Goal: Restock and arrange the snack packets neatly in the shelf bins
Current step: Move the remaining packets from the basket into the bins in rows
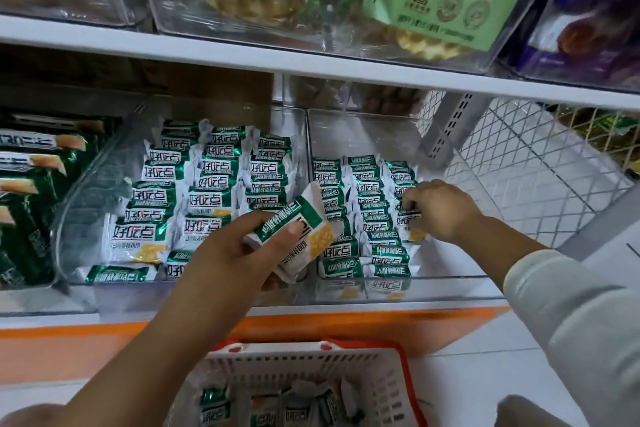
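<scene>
Gripping pkts [298, 236] — L hand [232, 253], R hand [440, 212] in bin [450, 282].

Head-worn view, facing forward and down, close above shelf bins [450, 288]

The bare left forearm [156, 340] comes in from 7 o'clock and slants up toward 1 o'clock. The left hand [235, 250] grips a small stack of white-and-green foil snack packets [298, 236], thumb pressed flat across its top face, fingers curled beneath. The right arm, in a pale long sleeve [561, 295], reaches from 4 o'clock toward 10 o'clock. The right hand [441, 211] is knuckles-up, its fingertips [410, 206] curled down, pinching the top of one upright white-and-green packet [408, 220].
</scene>
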